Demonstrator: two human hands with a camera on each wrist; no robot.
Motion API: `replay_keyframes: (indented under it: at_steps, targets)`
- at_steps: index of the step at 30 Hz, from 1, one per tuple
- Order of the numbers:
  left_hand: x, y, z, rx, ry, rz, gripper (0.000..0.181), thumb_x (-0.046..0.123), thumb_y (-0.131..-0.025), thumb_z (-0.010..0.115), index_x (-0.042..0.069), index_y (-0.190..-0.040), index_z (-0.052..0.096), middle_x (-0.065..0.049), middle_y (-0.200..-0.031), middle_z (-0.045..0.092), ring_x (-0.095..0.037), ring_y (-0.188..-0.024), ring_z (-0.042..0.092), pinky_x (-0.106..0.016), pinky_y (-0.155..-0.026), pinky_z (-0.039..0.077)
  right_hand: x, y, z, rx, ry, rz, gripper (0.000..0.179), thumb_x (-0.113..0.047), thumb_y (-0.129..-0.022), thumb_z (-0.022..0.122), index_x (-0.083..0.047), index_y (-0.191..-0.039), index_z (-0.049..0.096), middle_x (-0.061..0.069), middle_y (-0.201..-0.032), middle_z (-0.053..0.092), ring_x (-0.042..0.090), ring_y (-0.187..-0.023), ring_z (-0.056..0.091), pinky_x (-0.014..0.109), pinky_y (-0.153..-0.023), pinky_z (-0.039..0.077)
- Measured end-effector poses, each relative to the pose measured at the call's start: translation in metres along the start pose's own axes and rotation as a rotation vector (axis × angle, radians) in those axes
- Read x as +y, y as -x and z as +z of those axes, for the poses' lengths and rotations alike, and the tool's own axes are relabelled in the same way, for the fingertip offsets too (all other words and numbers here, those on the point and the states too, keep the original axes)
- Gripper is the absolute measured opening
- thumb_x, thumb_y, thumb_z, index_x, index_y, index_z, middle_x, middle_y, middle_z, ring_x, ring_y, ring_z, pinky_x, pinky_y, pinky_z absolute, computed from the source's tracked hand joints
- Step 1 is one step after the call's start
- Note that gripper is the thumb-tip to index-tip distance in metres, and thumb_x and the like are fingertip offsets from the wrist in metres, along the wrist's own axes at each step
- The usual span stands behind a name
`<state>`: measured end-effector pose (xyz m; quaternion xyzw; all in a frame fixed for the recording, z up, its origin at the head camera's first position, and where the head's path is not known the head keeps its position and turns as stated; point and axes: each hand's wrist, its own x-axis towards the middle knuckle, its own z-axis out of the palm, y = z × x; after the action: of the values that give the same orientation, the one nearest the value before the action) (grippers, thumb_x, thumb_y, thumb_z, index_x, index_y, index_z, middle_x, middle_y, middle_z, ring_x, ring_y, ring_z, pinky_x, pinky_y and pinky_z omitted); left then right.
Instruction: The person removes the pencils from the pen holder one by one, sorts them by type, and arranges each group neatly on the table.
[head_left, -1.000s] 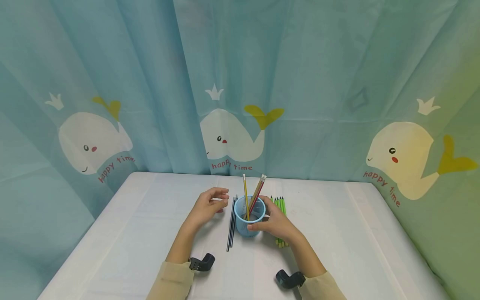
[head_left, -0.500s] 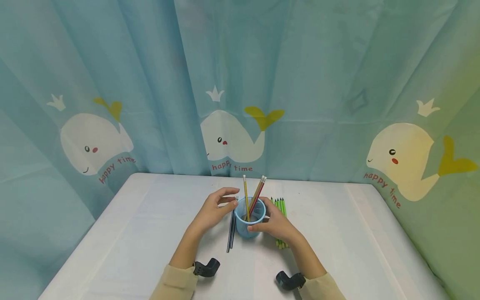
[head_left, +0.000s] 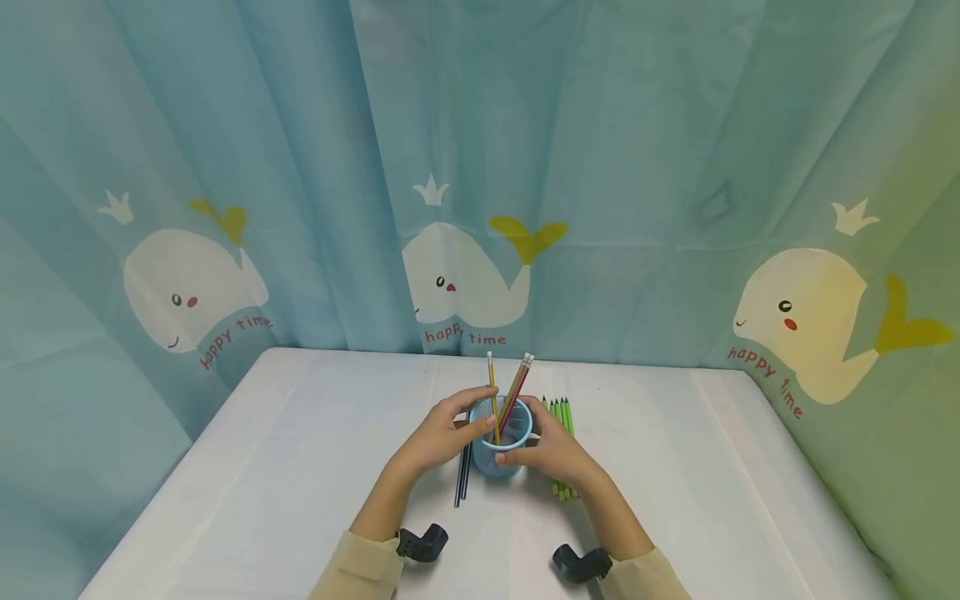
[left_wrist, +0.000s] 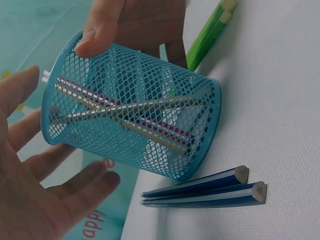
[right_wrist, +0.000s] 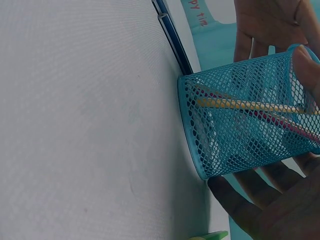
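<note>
A light blue mesh pencil cup [head_left: 495,465] stands upright on the white table. Inside it lean a yellow pencil [head_left: 491,371] and, crossing it, a red pencil [head_left: 524,377] beside a tan one, eraser ends up. From the right, my right hand [head_left: 561,450] holds the cup, thumb on the near wall by the rim and fingers round the far side. My left hand [head_left: 442,435] is at the cup's left, fingers spread, thumb and forefinger overlapping the rim in the head view. The left wrist view shows its fingers [left_wrist: 95,187] apart from the mesh.
Two dark blue pencils [head_left: 462,483] lie left of the cup, close to its base. To the right, partly behind my right hand, several green pencils [head_left: 563,410] lie side by side. A curtain printed with whales [head_left: 465,275] hangs behind the table's far edge.
My left hand has moved right, from beyond the dark blue pencils to the cup's rim. My right hand and the cup have stayed in place.
</note>
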<state>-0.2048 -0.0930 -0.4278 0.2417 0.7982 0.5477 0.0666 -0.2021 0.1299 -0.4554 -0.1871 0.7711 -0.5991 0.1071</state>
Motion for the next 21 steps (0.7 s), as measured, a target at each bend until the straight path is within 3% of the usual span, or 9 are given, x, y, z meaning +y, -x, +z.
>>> replay_keyframes:
  at_steps: [9,21]
  targets:
    - [0.0033,0.0004,-0.0008,0.009,-0.015,0.015,0.049,0.029,-0.1,0.062,0.011,-0.144,0.052,-0.01,-0.15,0.049,-0.031,-0.142,0.04,-0.05,-0.108,0.047,-0.001,-0.0003,0.0,-0.002,0.006,0.005,0.086,-0.016,-0.076,0.087,-0.008,-0.146,0.039,0.011,-0.132,0.059,0.034,-0.126,0.054,0.056,-0.105,0.046]
    - [0.0087,0.0009,-0.0033,0.093,-0.016,0.011,0.044,0.03,-0.098,0.064,0.016,-0.139,0.058,-0.003,-0.144,0.055,-0.028,-0.132,0.053,-0.043,-0.106,0.05,-0.0007,0.0002,0.0,0.002,-0.002,0.011,0.085,-0.015,-0.076,0.087,-0.008,-0.147,0.039,0.012,-0.135,0.058,0.034,-0.128,0.053,0.057,-0.107,0.044]
